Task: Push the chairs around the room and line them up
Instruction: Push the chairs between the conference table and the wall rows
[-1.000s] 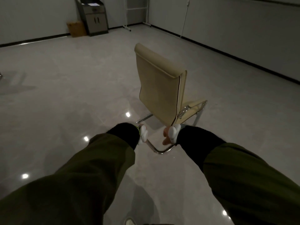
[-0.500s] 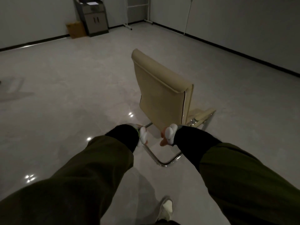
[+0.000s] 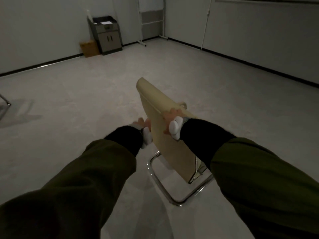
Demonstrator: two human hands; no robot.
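A cream chair [image 3: 164,135] with a chrome tube base stands on the floor right in front of me, its back turned toward me and slanting from upper left to lower right. My left hand [image 3: 144,125] grips the left edge of the backrest. My right hand [image 3: 171,118] is closed over the top right edge of the backrest. Both arms wear dark green sleeves over black cuffs. The seat is mostly hidden behind the backrest and my right arm.
A grey cabinet [image 3: 107,35] and a brown cardboard box [image 3: 88,48] stand against the far wall. A white stand [image 3: 151,19] fills the far corner. A thin pole [image 3: 206,23] leans on the right wall. A metal frame edge [image 3: 5,100] shows at far left.
I have stepped closer and the view has tilted up. The chair has turned so its back slants more rightward, and both hands have risen from below the backrest onto its edges.
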